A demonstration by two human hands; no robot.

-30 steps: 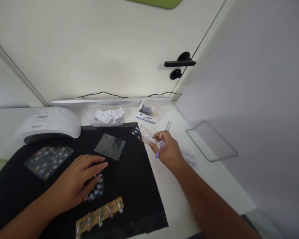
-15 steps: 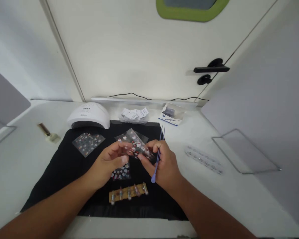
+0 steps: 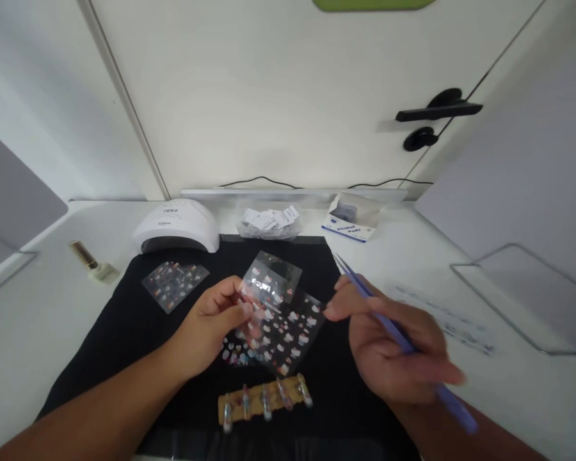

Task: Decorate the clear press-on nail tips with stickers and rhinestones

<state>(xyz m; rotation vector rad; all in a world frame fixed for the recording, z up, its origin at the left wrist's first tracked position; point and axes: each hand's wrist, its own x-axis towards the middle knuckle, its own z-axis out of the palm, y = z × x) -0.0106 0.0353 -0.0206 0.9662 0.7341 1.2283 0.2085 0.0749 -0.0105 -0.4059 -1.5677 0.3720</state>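
Between its thumb and fingers, my left hand (image 3: 208,330) pinches a clear nail sticker sheet (image 3: 292,330) printed with small white and red figures. My right hand (image 3: 398,349), slightly blurred, grips purple tweezers (image 3: 396,333), their tips pointing up and away. One right fingertip is close to the sheet's right corner; whether it touches I cannot tell. Behind the held sheet is another clear sheet (image 3: 281,266). A sheet with pale round prints (image 3: 235,352) is partly covered below it. In front, several decorated nail tips stand in a row on a tan strip (image 3: 256,406).
A black mat (image 3: 120,352) covers the middle of the white table. Another sticker sheet (image 3: 175,285) lies on its left. Around it are a white nail lamp (image 3: 177,224), a polish bottle (image 3: 96,262), a bag of packets (image 3: 269,221), an alcohol pads box (image 3: 350,221) and a clear strip (image 3: 446,320).
My right hand has let go of the sheet and moved right, turning the tweezers in its grip. My left hand keeps the sheet, now spread flatter. The view has shifted slightly.
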